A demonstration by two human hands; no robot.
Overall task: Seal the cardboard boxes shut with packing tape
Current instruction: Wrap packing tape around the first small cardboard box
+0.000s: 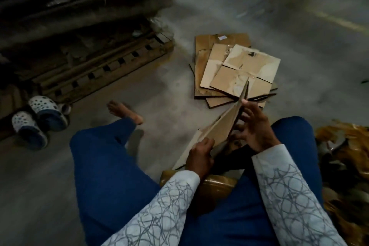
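My left hand (199,155) curls round the near lower edge of a flattened brown cardboard box (221,124), which I hold tilted up on edge. My right hand (253,126), fingers spread and bent, grips its other side with the thumb on the upper edge. At twelve o'clock from it, a loose pile of flattened brown cardboard boxes (235,70) lies on the grey concrete floor (299,36), with a wooden pallet (99,70) at ten o'clock and a pair of white-and-blue perforated clogs (38,120) at nine, all in dim light.
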